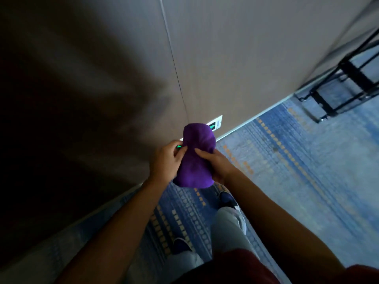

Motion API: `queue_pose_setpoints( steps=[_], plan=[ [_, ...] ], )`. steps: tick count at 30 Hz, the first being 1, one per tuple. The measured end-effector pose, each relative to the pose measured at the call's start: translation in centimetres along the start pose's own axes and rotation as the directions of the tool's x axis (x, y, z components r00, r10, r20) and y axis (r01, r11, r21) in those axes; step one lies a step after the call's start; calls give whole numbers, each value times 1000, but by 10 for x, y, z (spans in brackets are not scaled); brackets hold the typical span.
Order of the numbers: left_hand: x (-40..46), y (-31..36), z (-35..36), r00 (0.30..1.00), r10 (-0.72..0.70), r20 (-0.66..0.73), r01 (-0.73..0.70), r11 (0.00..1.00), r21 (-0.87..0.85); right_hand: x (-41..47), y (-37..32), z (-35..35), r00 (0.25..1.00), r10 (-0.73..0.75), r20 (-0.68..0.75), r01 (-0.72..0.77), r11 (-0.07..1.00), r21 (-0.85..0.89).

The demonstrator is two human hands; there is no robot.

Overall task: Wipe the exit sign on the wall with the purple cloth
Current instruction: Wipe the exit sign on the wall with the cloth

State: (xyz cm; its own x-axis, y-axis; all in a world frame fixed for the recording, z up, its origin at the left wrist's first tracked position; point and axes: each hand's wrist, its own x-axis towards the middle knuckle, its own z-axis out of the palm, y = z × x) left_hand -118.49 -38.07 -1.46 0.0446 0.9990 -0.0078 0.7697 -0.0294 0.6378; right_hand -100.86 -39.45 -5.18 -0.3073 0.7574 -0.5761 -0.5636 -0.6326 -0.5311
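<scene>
A bunched purple cloth (pixel 194 156) hangs in front of me, pinched at its middle from both sides. My left hand (pixel 167 160) grips its left side and my right hand (pixel 215 162) grips its right side. Low on the beige wall, just above the floor, sits the exit sign (pixel 215 124), a white plate with a glowing green arrow. The cloth covers most of the sign; a green patch of it shows by my left fingers. The cloth is held in the air, apart from the wall.
Blue patterned carpet (pixel 287 171) runs along the wall's base. A black metal wheeled frame (pixel 332 95) stands at the upper right near the wall. My legs and shoes (pixel 229 199) are below the hands. The left wall area lies in deep shadow.
</scene>
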Motion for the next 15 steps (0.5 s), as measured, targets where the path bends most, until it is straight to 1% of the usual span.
queue_pose_setpoints(
  steps=[3, 6, 8, 9, 10, 11, 13, 15],
  plan=[
    [5, -22, 7, 977, 214, 8, -213, 967, 141, 15, 26, -10, 989, -75, -128, 71, 997, -39],
    [15, -55, 18, 925, 372, 72, -379, 908, 178, 38, 46, -30, 926, -124, -356, 112, 992, -54],
    [25, -75, 22, 908, 414, 63, -417, 880, 229, 48, 45, -43, 874, -170, -456, 160, 985, -62],
    [34, -99, 31, 884, 465, 54, -462, 849, 256, 66, 49, -55, 847, -199, -492, 190, 979, -69],
    [46, -119, 39, 858, 511, 55, -503, 814, 291, 87, 52, -68, 828, -230, -511, 217, 972, -86],
    [52, -128, 39, 838, 538, 87, -533, 774, 342, 92, 47, -76, 818, -240, -522, 222, 970, -99],
    [65, -144, 42, 810, 577, 103, -559, 708, 431, 108, 46, -91, 798, -243, -551, 193, 970, -148],
    [89, -177, 62, 794, 597, 118, -567, 654, 501, 151, 59, -110, 765, -284, -578, 207, 958, -196]
  ],
)
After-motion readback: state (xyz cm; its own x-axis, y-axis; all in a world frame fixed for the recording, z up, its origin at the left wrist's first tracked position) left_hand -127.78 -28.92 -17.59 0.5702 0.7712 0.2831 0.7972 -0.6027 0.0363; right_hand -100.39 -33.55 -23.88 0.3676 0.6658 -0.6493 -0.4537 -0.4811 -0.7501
